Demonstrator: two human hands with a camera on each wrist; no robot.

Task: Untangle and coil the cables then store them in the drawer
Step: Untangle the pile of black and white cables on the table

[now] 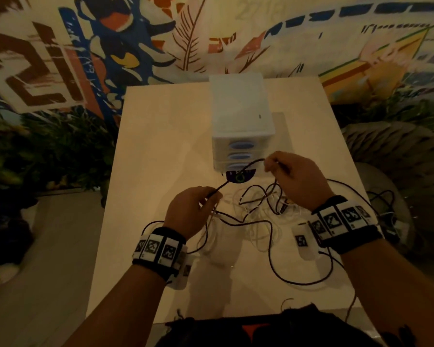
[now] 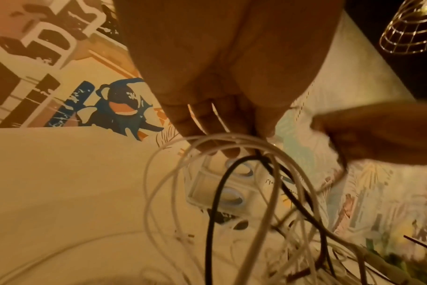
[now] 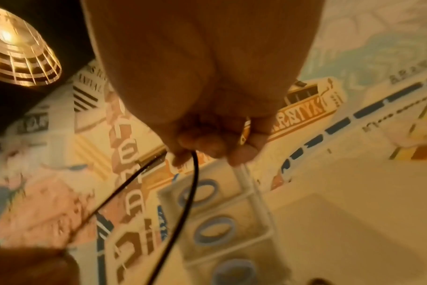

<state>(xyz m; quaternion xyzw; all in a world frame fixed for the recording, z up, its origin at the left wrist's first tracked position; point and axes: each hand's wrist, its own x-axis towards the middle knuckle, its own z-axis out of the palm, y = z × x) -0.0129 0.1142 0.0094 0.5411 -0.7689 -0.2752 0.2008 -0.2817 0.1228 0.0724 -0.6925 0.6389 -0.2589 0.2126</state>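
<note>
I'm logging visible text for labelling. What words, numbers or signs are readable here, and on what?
"2i" or "21": big brown characters on the wall mural.
Other mural lettering: too blurred.
Mark on the drawer unit: too small.
On the wrist bands: coded squares, no words.

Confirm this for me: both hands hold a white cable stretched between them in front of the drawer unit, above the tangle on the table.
One detail is off: the cable stretched between the left hand and right hand is black, not white, as the head view shows. It does hang in front of the drawer unit, above the tangle on the table.
</note>
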